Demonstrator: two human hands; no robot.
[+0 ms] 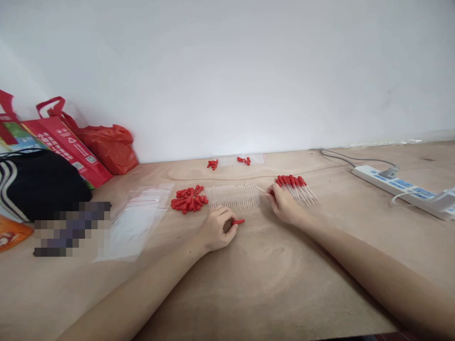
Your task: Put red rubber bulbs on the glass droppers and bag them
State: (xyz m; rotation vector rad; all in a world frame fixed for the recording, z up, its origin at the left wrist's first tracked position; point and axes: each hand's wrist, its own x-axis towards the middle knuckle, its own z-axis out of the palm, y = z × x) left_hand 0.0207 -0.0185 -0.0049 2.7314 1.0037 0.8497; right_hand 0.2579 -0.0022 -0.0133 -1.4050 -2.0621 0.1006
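The left hand [218, 228], pinching a red cap [239, 221], should align it with the white stick [261, 189] the right hand [284, 202] grips.

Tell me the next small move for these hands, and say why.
Probably bring the white stick in the right hand to the red cap in the left hand and fit them together: the stick's visible end is bare, the cap is loose, and the sticks lying beside the right hand already wear red caps.
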